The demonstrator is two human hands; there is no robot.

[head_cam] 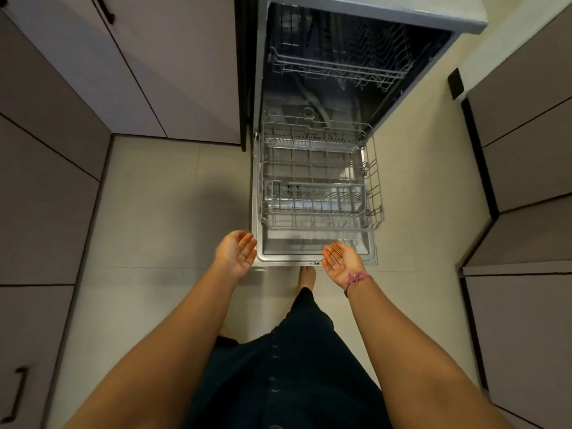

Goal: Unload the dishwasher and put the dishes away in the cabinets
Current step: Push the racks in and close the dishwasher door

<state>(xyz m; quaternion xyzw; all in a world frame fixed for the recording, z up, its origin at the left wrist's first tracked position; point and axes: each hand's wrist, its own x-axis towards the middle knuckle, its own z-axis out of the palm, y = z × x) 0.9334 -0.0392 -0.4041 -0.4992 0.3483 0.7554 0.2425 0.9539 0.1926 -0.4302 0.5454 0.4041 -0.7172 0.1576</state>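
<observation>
Hands both held palm-up, fingers relaxed and spread, gripping nothing. Left hand point(236, 253) hovers just beside the left front corner of the lowered dishwasher door point(315, 257); right hand point(340, 261) hovers over the door's front edge, right of centre. Pink thread band point(356, 278) around the right wrist. Neither hand touches the door, as far as can be told.

Lower rack point(320, 181) is pulled out over the door; wire tines visible, no dishes seen in it. Cutlery basket point(315, 196) sits in the rack's front part. Upper rack point(337, 65) is inside the dishwasher tub, also showing bare wire.

Person in dark garment, one bare foot point(307, 275) on pale tiled floor point(148, 218) near the door edge. Grey cabinet fronts point(46, 144) on the left and right.
</observation>
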